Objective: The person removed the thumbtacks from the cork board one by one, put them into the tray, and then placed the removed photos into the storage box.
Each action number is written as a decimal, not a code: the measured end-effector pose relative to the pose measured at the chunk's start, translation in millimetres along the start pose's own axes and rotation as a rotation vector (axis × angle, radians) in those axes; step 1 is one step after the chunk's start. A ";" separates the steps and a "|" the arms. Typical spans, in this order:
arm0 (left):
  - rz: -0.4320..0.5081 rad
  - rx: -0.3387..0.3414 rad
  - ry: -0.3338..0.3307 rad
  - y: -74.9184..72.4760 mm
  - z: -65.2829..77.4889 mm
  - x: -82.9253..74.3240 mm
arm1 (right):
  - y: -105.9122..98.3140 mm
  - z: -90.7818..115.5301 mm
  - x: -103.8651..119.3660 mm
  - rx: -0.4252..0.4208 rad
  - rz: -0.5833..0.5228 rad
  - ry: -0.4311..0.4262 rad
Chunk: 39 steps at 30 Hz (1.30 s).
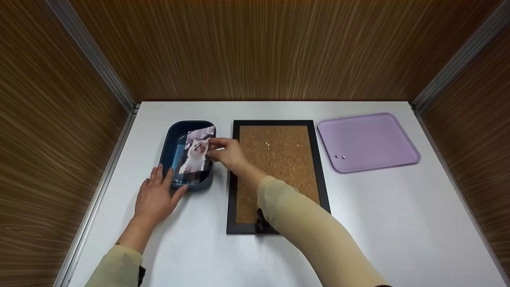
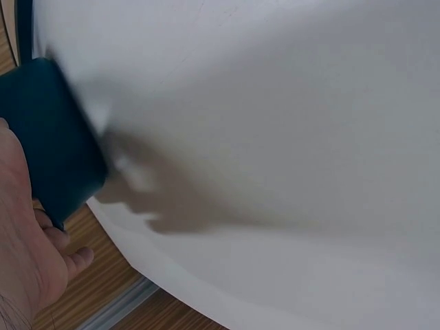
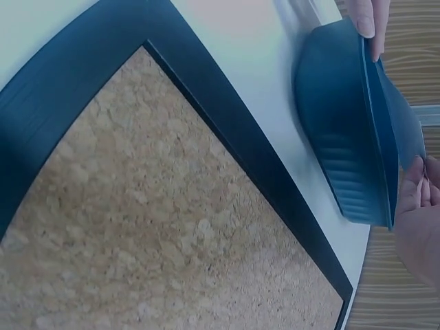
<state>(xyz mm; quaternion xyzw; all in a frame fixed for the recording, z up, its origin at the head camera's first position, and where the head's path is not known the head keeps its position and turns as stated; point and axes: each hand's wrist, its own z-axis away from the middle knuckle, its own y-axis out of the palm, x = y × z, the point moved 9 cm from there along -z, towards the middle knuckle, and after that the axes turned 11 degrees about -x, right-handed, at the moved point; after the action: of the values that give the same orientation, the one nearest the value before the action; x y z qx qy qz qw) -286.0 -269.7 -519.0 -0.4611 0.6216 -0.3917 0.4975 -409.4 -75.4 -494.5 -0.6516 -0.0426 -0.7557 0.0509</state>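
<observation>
My right hand point(image 1: 228, 153) pinches the right edge of a photo print point(image 1: 195, 155) between thumb and fingers. The print shows a pale kitten and sits tilted over the dark blue plastic bin point(image 1: 166, 149), overlapping its right side. In the right wrist view, the same hand point(image 3: 419, 213) is at the far rim of the bin point(image 3: 344, 130). My left hand point(image 1: 156, 197) rests against the bin's front left corner, fingers spread and mostly straight, the thumb by the front rim. What lies in the bin under the print is partly hidden.
A black-framed cork board point(image 1: 279, 167) lies right of the bin, under my right forearm, with small brass-coloured bits point(image 1: 267, 145) on it. Further right, a purple tray point(image 1: 366, 139) holds two small shiny pieces point(image 1: 340, 157). Wood-grain panels point(image 1: 255, 52) enclose the white table point(image 1: 199, 255).
</observation>
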 end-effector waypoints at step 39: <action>0.004 -0.005 -0.004 1.1 0.9 -0.5 | 30.3 1.0 -17.8 0.033 0.064 0.089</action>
<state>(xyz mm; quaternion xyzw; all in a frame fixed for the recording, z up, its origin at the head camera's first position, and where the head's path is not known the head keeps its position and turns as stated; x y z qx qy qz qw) -285.2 -269.0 -520.1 -0.4618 0.6224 -0.3883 0.4985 -401.8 -104.9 -512.0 -0.6175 -0.0319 -0.7811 0.0875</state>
